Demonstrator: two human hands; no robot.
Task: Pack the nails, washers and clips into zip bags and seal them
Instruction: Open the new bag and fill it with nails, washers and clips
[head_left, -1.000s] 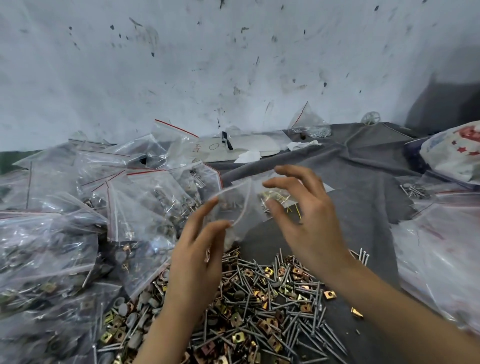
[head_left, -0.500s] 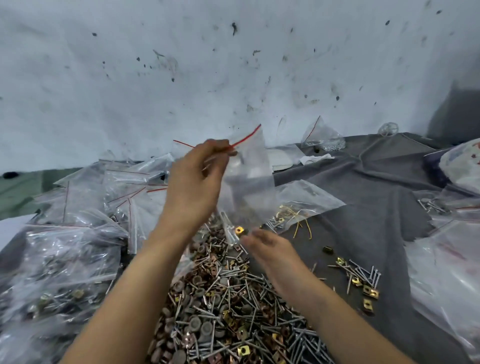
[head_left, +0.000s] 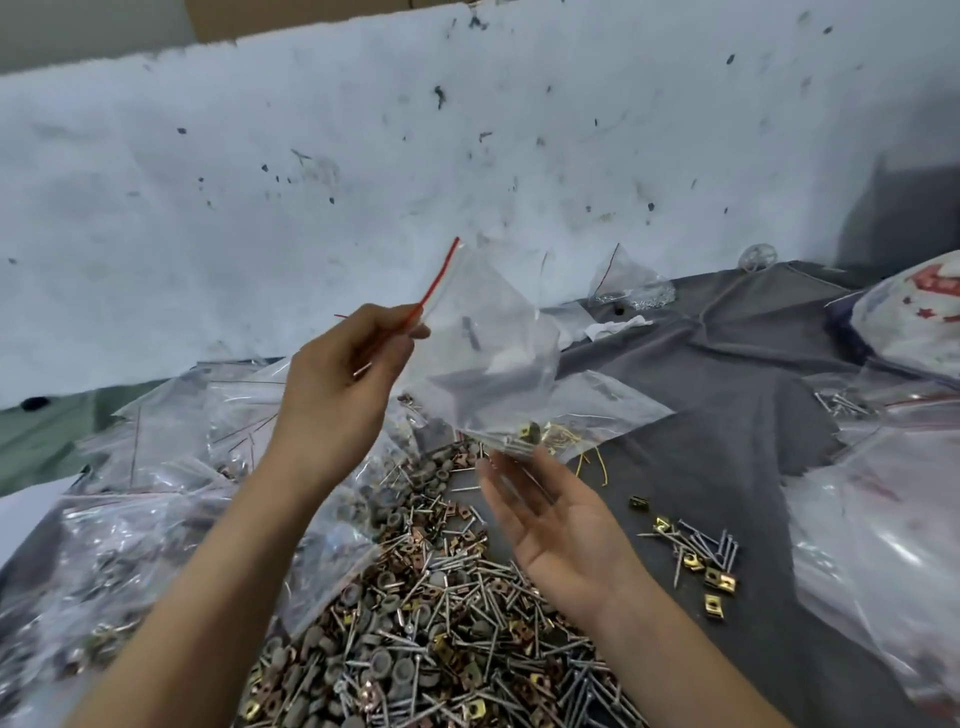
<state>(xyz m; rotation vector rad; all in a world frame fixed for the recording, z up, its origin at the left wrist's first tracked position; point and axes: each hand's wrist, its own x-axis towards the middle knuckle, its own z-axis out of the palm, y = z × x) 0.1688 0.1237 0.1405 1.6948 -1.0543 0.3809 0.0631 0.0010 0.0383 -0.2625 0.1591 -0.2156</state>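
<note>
The left hand (head_left: 337, 395) holds a clear zip bag (head_left: 483, 358) raised above the cloth-covered desk (head_left: 727, 395). Its fingers (head_left: 400, 332) pinch one end of the red zip strip (head_left: 439, 278). The bag hangs tilted. Its lowest corner contains one yellow clip (head_left: 530, 431) and a few nails (head_left: 511, 446). The right hand (head_left: 561, 525) lies palm up just below that corner, fingers straight, slightly spread, holding nothing. A loose heap (head_left: 441, 623) of nails, washers and clips lies on the desk below both hands. Filled bags (head_left: 130, 519) are piled to its left.
</note>
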